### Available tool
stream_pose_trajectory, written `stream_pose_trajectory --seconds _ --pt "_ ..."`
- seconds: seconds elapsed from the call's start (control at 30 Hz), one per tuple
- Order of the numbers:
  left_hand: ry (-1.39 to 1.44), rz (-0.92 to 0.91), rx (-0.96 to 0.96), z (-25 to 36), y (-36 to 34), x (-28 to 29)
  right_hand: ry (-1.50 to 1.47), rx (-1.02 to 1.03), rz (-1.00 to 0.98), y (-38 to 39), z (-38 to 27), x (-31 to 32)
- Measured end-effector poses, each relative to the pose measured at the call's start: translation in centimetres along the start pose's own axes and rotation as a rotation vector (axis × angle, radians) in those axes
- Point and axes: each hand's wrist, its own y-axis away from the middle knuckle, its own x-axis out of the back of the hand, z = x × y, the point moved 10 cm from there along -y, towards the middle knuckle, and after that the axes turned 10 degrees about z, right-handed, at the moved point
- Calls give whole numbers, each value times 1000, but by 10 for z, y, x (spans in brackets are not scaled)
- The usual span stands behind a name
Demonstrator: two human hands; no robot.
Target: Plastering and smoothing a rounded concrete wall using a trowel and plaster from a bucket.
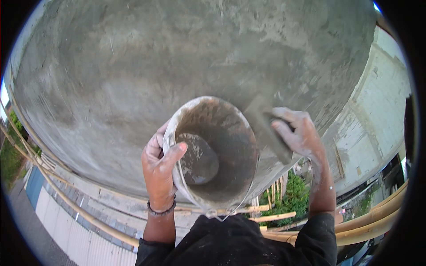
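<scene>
Hiding some wall (133,57) | bucket (237,142) (in left hand (160,166)) | bamboo poles (377,210) beyond

The left head camera, a wide fisheye, looks down and forward from the wearer's head onto the grey wall (155,57), whose right edge slants within view; it sits close above the bucket (233,142), near enough to see inside, with the wearer's black shirt (226,241) below
</scene>
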Motion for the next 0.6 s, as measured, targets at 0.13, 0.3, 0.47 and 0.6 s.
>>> stream_pose_trajectory --seconds 0.13,0.3,0.47,0.6 --pt "-70 -9 -51 4 3 11 5 258 -497 20 -72 -119" --pt "-91 13 -35 -9 0 14 241 419 -625 32 -58 -223" --pt "-115 98 -81 -18 6 29 -118 362 -863 74 -38 -264" --pt "-7 73 4 -32 12 23 -186 88 -1525 117 -24 -297"
